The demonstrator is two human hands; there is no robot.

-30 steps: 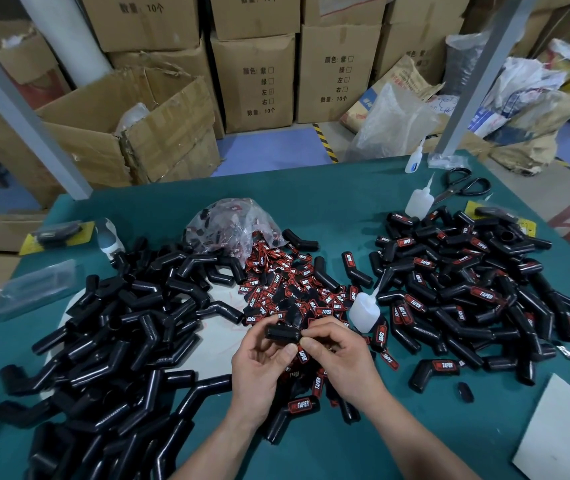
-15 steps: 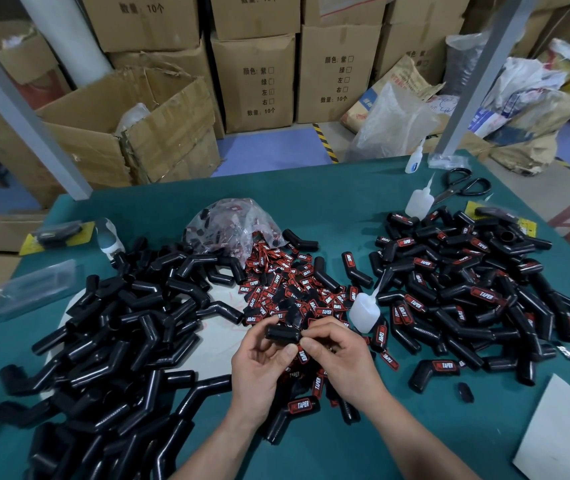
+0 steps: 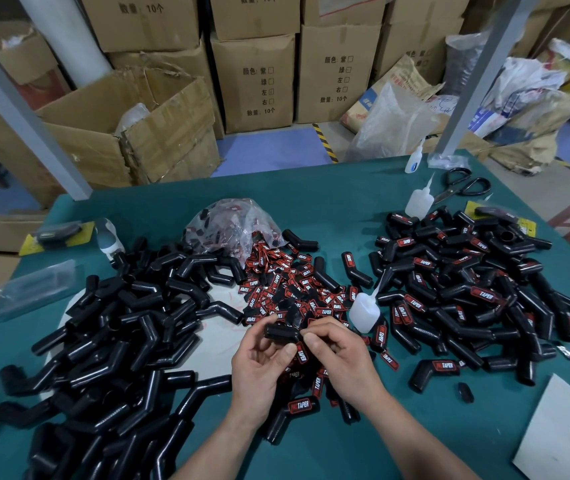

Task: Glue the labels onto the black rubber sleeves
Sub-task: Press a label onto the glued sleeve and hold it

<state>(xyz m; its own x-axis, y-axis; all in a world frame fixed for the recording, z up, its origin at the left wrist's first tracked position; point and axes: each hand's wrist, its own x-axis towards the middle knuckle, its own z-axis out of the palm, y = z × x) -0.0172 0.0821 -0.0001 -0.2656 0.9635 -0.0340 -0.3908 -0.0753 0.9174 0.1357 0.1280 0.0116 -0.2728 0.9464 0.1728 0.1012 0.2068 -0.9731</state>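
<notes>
My left hand (image 3: 262,362) and my right hand (image 3: 340,355) together hold one black rubber sleeve (image 3: 281,331) just above the table, fingertips pinching its ends. A red-and-black label (image 3: 300,353) shows below the sleeve between my thumbs. Behind my hands lies a heap of loose red-and-black labels (image 3: 290,289). A big pile of plain black sleeves (image 3: 121,334) fills the left side. On the right lies a pile of sleeves bearing labels (image 3: 467,289). A small white glue bottle (image 3: 364,311) stands just right of my hands.
A clear bag of labels (image 3: 235,226) sits behind the label heap. Two more glue bottles (image 3: 418,200), scissors (image 3: 463,188) and a white card (image 3: 560,438) are on the right of the green table (image 3: 311,206). Cardboard boxes (image 3: 252,81) stand beyond the far edge.
</notes>
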